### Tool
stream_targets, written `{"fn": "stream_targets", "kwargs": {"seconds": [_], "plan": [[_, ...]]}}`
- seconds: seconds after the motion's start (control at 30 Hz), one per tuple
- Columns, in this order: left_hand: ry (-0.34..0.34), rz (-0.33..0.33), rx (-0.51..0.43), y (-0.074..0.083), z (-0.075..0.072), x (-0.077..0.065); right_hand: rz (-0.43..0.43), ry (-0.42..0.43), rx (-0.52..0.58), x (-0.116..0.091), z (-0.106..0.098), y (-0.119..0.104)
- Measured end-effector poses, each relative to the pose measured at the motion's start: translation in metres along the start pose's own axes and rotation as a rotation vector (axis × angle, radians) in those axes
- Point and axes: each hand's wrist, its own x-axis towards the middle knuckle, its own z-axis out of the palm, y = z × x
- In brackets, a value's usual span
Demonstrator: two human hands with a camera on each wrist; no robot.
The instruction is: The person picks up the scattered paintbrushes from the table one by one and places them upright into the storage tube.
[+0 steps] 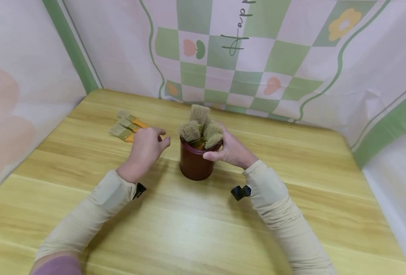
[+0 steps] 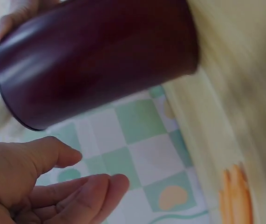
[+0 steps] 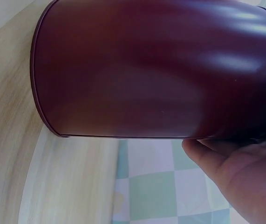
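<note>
A dark red cylindrical can (image 1: 196, 165) stands upright on the table, bristle end up paintbrushes (image 1: 200, 114) filling its mouth. My right hand (image 1: 235, 148) grips the can near its rim, thumb at the front; in the right wrist view the thumb lies against the can's side. To the can's left, my left hand (image 1: 145, 147) is in the air with thumb and fingers apart, holding nothing. Just beyond it lie several flat paintbrushes (image 1: 121, 130), whose orange handles (image 2: 236, 196) appear in the left wrist view. The left hand partly covers those handles in the head view.
The wooden table (image 1: 189, 229) reaches a fabric backdrop (image 1: 220, 82) with green and white checks behind the can. More printed cloth (image 1: 24, 76) hangs along the left side. A small black device (image 1: 240, 192) is strapped at the right wrist.
</note>
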Motion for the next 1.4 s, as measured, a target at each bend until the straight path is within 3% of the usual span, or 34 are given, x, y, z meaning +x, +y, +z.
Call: {"fn": "stream_targets", "kwargs": {"seconds": [0.23, 0.47, 0.63, 0.93, 1.17, 1.27, 1.4], "plan": [[0.013, -0.058, 0.061, -0.024, 0.011, 0.005, 0.003, 0.004, 0.007, -0.001, 0.0, 0.0], [-0.053, -0.159, 0.057, -0.046, 0.017, 0.007, -0.011, -0.005, 0.002, 0.0, 0.001, 0.0], [-0.048, -0.18, 0.14, -0.052, 0.016, 0.009, -0.014, -0.004, -0.001, 0.0, 0.0, 0.001], [-0.041, -0.193, 0.184, -0.058, 0.014, 0.012, -0.017, -0.005, 0.014, 0.001, 0.0, 0.002], [-0.049, -0.248, 0.235, -0.073, 0.01, 0.014, -0.005, 0.001, 0.004, 0.001, -0.001, 0.002], [-0.085, -0.278, 0.264, -0.078, 0.008, 0.016, -0.003, 0.007, 0.0, 0.0, -0.001, 0.002], [-0.188, -0.343, 0.29, -0.082, 0.007, 0.018, -0.001, 0.0, 0.02, 0.0, 0.001, 0.003]]}}
